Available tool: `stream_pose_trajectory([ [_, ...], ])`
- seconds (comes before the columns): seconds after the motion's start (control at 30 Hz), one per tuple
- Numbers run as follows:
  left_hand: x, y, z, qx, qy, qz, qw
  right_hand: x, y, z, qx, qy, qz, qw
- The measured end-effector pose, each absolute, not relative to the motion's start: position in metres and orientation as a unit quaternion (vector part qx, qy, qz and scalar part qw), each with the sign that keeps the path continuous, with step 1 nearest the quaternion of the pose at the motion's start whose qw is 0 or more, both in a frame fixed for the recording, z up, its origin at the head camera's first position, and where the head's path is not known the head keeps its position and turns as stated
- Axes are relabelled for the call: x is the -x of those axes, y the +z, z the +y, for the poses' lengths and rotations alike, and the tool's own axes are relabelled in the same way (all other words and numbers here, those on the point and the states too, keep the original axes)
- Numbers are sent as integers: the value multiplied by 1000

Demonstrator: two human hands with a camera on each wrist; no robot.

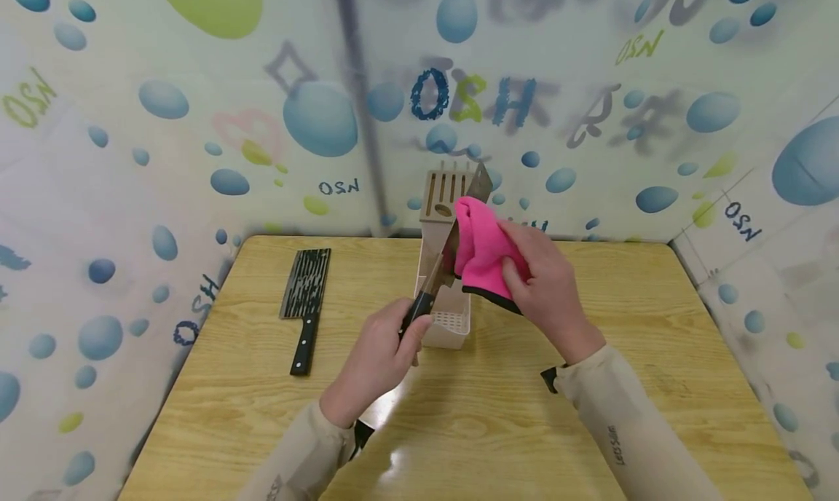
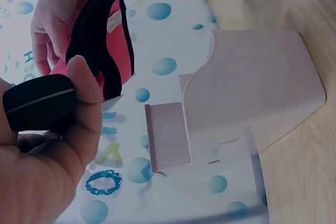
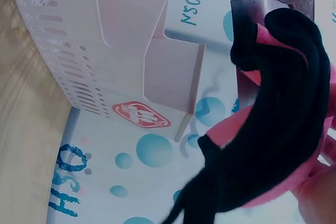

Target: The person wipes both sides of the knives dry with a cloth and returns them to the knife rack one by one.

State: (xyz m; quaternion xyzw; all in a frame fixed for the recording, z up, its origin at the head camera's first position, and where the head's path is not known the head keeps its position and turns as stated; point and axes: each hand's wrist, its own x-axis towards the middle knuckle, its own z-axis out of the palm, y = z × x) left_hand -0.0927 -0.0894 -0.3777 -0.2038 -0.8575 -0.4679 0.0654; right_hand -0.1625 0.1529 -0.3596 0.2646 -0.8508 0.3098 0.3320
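1. A person's left hand (image 1: 373, 355) grips the black handle of a knife (image 1: 481, 184), raised in front of a pale plastic rack (image 1: 448, 338), its blade slanting up and to the right.
2. The right hand (image 1: 544, 286) pinches a pink cloth (image 1: 485, 257) with black edging, folded against the blade; the cloth hides the blade's middle, leaving the tip and the part near the handle visible.
3. The fingers beneath the cloth are covered, so whether they press both faces of the blade is hard to tell.
4. The left wrist view shows the handle end-on, with most of the blade blocked; the right wrist view cuts off most of the right hand.
5. On the wooden surface (image 1: 216, 413), left of the rack, lies a black-handled cleaver (image 1: 306, 286) with a dark, streaked blade.
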Motion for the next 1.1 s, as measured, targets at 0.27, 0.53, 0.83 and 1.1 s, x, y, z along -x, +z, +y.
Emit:
stream_pose_trajectory([
  [0.27,97,-381,-87,212,-514,-831,24,167,-354,146,-307,259,-844,355],
  [0.53,109,-385,-87,229,-528,-818,24,172,-354,141,-319,238,-854,336],
  [0.83,122,-386,-83,231,-548,-804,14,179,-356,140,-322,240,-853,332],
  [1.1,133,-384,-75,195,-547,-813,38,183,-358,136,-318,234,-855,337],
])
